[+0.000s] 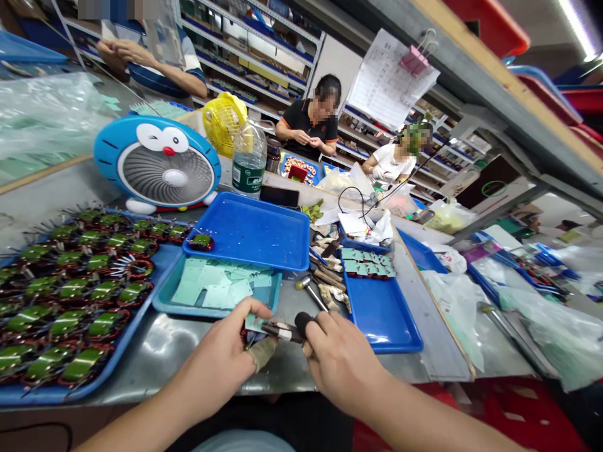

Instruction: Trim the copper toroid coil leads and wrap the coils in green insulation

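Observation:
My left hand has a bandaged thumb and pinches a small copper-wound coil with a pale green paper slip at its edge. My right hand grips a black-handled tool, and its dark tip reaches the coil. A small brass-headed hammer lies just beyond my hands. To the left, a blue tray holds several rows of green-taped coils. A teal tray of pale green cards sits ahead of my left hand. A blue tray with green-taped pieces sits ahead of my right hand.
A blue tray, a blue cartoon fan, a yellow fan and a water bottle stand on the metal bench. Co-workers sit across it. Plastic bags lie to the right.

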Motion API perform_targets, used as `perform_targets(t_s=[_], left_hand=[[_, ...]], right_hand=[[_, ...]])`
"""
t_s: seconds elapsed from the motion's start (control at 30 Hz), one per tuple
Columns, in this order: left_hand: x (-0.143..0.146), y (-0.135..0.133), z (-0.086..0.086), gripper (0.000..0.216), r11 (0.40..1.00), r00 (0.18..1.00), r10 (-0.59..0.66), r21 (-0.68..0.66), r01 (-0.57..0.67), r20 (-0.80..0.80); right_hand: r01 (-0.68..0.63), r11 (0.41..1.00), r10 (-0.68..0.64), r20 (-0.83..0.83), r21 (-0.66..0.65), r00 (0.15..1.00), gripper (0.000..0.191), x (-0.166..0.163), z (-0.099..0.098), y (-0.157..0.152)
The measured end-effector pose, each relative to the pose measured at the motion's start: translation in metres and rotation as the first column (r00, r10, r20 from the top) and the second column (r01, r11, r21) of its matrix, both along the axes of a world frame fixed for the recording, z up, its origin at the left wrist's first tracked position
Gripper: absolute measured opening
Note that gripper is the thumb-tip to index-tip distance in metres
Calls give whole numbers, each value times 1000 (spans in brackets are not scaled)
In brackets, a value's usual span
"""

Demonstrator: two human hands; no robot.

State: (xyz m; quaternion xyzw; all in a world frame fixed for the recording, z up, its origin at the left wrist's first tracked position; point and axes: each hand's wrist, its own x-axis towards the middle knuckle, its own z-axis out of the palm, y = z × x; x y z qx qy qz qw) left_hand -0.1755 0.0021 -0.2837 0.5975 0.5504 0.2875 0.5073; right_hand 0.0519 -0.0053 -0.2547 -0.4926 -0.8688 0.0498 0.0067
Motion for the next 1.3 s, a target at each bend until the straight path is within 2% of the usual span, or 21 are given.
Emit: perform_targets(t_s=[0.07,0.13,0.2,0.33,0.47,0.6,0.8,0.87,0.93,1.0,1.13,1.2,1.3], left_hand=[[-5,0,4,40,994,997,9,104,-17,74],[-11,-1,4,58,973,993,-15,229,-13,119],[-17,0,-2,73,936,997,-50,352,29,52],[-27,3,-24,82,838,986,-64,527,138,-156],[-27,5,-33,79,807,981,-76,566,167,-181],[-19,6,-21,81,836,979,-106,518,183,-174],[-7,1,2,83,887,970,-241,399,231,-26],[-6,-3,4,83,901,969,-248,367,230,2],[-7,-7,2,81,901,969,-247,370,228,4],[-8,-9,-2,70,876,971,-237,430,219,-11],[0,-12,-8,36,762,989,-143,633,136,-39],[7,-13,-5,27,723,994,-100,683,103,-44],[16,-15,7,22,692,989,-133,708,141,-66]], right_hand=[[29,999,-22,-157,40,987,18,2,-9,-7],[64,996,-37,-340,69,940,39,9,-25,-17],[97,993,-56,-442,72,895,54,18,-44,-29],[162,984,-113,-458,69,882,58,29,-76,-46],[215,973,-156,-454,82,877,60,33,-84,-51],[213,967,-129,-448,143,885,63,30,-74,-43],[123,983,-67,-357,136,932,67,16,-39,-24],[76,991,-41,-298,107,954,58,13,-28,-18],[46,996,-25,-253,78,967,40,13,-18,-13],[33,997,-16,-221,73,975,25,14,-11,-9],[-13,996,26,-146,92,989,17,18,-2,-3],[-44,995,52,-95,88,994,15,21,4,-3],[-92,993,92,0,76,996,11,28,21,-2]])
